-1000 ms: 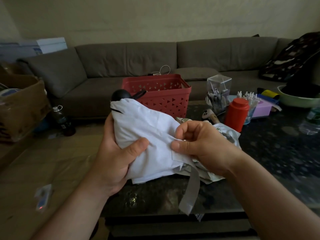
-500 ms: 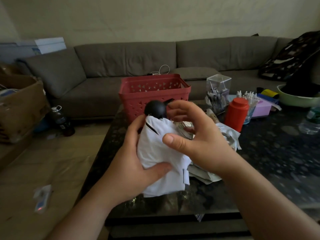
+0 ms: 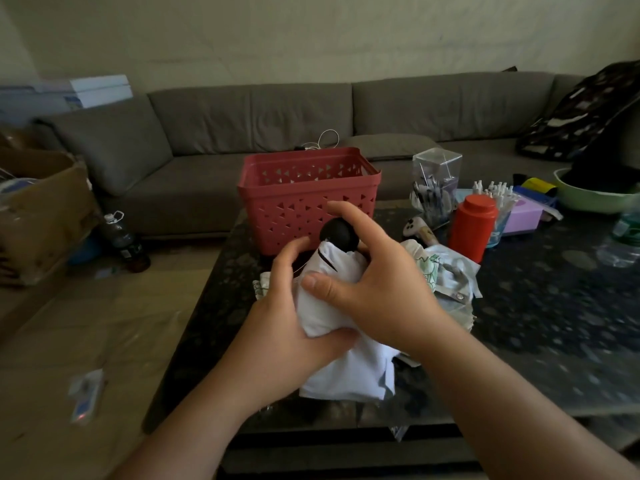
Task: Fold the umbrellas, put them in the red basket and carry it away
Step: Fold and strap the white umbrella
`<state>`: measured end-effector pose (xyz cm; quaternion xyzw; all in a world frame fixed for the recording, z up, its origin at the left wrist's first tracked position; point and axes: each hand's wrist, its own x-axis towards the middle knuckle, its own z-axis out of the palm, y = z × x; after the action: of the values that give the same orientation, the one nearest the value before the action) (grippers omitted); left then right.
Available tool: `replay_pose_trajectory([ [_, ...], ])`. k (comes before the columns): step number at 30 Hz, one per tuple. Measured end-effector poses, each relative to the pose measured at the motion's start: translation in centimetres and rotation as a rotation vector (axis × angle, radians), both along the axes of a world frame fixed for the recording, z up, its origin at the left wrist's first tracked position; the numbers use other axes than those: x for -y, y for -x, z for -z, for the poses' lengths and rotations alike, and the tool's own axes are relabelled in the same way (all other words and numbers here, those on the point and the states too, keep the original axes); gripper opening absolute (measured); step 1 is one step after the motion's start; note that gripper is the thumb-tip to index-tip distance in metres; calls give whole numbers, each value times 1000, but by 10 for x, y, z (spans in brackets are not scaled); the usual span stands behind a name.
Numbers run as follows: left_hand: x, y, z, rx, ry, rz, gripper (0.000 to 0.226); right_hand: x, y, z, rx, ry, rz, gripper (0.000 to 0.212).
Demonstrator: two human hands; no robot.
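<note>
I hold a folded white umbrella (image 3: 332, 317) with a black round handle upright over the dark table. My left hand (image 3: 287, 327) grips its bunched fabric from the left and below. My right hand (image 3: 377, 289) wraps over the fabric from the right, thumb pressed on the cloth, index finger raised above the handle. The red basket (image 3: 308, 199) stands just behind, with nothing visible inside. A second umbrella (image 3: 446, 271), white with a green pattern, lies crumpled on the table behind my right hand.
A red bottle (image 3: 472, 232), a clear box of pens (image 3: 434, 185), a purple box (image 3: 523, 216) and a green bowl (image 3: 588, 195) crowd the table's right side. A grey sofa (image 3: 311, 126) runs behind. A cardboard box (image 3: 41, 209) and a dark bottle (image 3: 121, 240) stand on the floor left.
The umbrella turned from lying sideways to upright and its fabric got bundled tighter. My right hand moved from pinching the strap to wrapping around the fabric near the handle.
</note>
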<state>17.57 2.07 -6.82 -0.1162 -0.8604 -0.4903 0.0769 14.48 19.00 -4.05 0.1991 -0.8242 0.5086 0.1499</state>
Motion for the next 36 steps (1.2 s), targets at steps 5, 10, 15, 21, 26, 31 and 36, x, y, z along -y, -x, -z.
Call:
replay_pose_trajectory([
  [5,-24,9,12,93,124,-173,61,11,3,2,-8,-49,136,75],
  [10,-14,10,6,-28,142,-219,76,-4,10,-7,34,81,-80,58],
  [15,-6,6,8,-133,275,-227,82,-18,15,-9,47,105,-60,37],
  [21,-8,3,9,-238,455,-328,82,-13,17,-3,50,200,8,36],
  [26,-1,4,2,-124,402,-262,70,-23,15,-11,168,287,-134,40],
  [31,-7,15,8,48,417,-218,30,-8,18,-2,192,185,51,27],
  [36,-13,21,17,29,313,-195,57,3,18,-3,106,132,102,22],
])
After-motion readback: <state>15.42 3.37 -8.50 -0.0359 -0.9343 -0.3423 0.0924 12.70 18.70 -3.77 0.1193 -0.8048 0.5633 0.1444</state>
